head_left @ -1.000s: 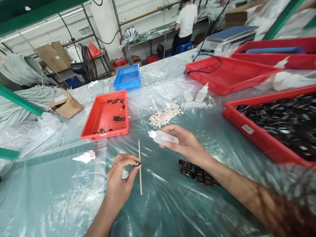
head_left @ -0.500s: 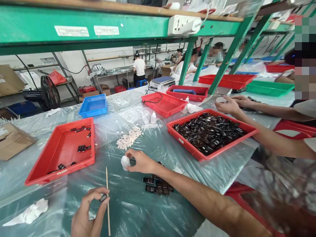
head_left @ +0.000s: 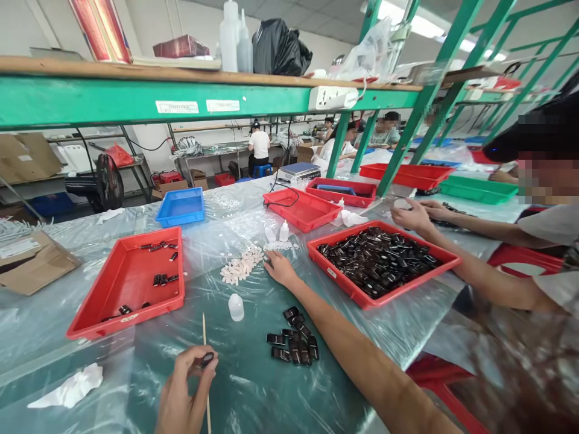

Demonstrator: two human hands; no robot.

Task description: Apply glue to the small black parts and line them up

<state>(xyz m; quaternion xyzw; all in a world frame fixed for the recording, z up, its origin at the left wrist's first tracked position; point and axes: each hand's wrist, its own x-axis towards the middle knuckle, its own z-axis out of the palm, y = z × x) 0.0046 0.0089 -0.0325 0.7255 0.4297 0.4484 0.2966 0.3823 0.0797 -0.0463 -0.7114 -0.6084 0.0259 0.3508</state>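
Note:
My left hand (head_left: 184,392) pinches a small black part (head_left: 207,359) and a thin wooden stick (head_left: 205,374) low in the view. My right hand (head_left: 279,267) reaches out flat to the pile of small white pieces (head_left: 240,266), fingertips touching its right end. A small white squeeze bottle (head_left: 236,307) stands alone on the plastic-covered table between my hands. A cluster of black parts (head_left: 294,343) lies beside my right forearm.
A red tray (head_left: 128,282) with a few black parts sits at left, a red tray (head_left: 383,260) full of black parts at right. A co-worker's hands (head_left: 414,214) work beyond it. A crumpled tissue (head_left: 67,389) lies near left. Blue tray (head_left: 181,206) behind.
My right hand set the squeeze bottle down upright and moved forward to the white pieces. The view tilted up. My left hand keeps the part and stick.

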